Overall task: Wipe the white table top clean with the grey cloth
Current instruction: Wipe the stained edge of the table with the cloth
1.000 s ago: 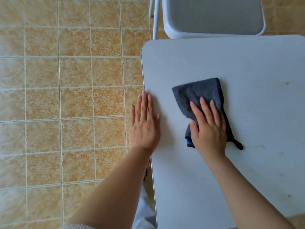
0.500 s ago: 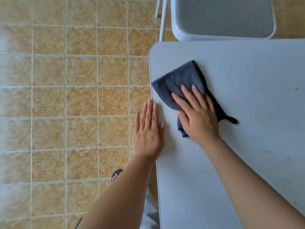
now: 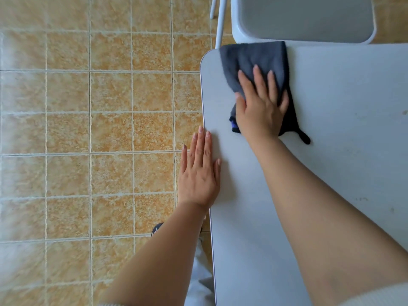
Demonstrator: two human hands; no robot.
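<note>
Grey cloth (image 3: pixel 254 60) is being pressed flat at the far left corner of the white table top (image 3: pixel 342 129) by the right hand (image 3: pixel 261 107), fingers spread, not clamped. Left hand (image 3: pixel 199 173) is being rested flat on the table edge, fingers together. Even pressure is advised; faint specks at right are being left for later strokes.

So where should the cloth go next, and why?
Probably sweep it right along the far edge. The right hand has the grey cloth pressed flat at the table top's far left corner, and small specks show further right.
</note>
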